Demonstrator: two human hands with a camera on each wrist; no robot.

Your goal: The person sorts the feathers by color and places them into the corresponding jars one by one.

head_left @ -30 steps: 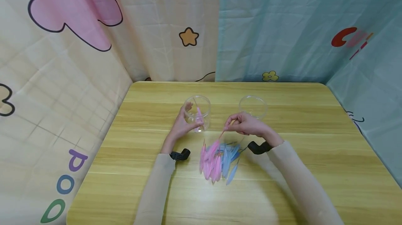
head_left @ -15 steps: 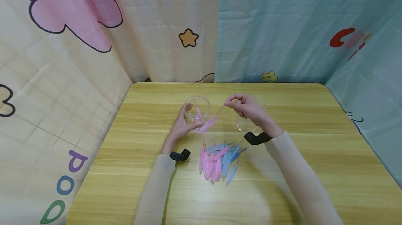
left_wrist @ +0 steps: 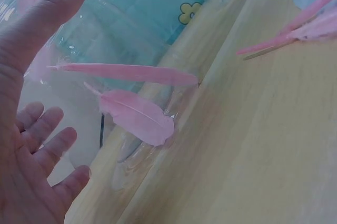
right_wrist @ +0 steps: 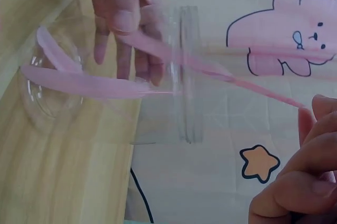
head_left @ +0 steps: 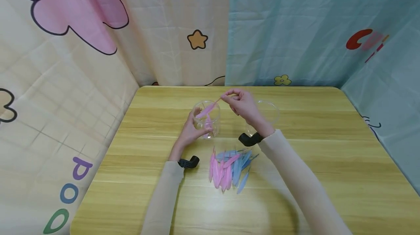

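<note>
My left hand [head_left: 189, 131] holds a clear plastic jar [head_left: 215, 128] from its left side, thumb across the front and fingers behind. Two pink feathers lie inside this jar; the left wrist view shows a broad feather [left_wrist: 138, 117] and a slimmer feather [left_wrist: 129, 72]. My right hand [head_left: 243, 106] pinches another pink feather [right_wrist: 210, 69] by its quill, between thumb and forefinger. That feather slants down to the left, its vane over the jar's mouth in the head view. In the right wrist view its vane overlaps the jar's rim [right_wrist: 190, 126].
A second clear jar [head_left: 275, 113] stands to the right, partly hidden by my right hand and wrist. Nearer me on the wooden table [head_left: 131, 187] lies a pile of pink feathers [head_left: 216, 173] and blue feathers [head_left: 237, 173]. Curtains [head_left: 183, 67] hang behind the table.
My right hand has lifted a pink feather off the pile and carried it up and left to the left jar's mouth. The left hand stays in place on its jar.
</note>
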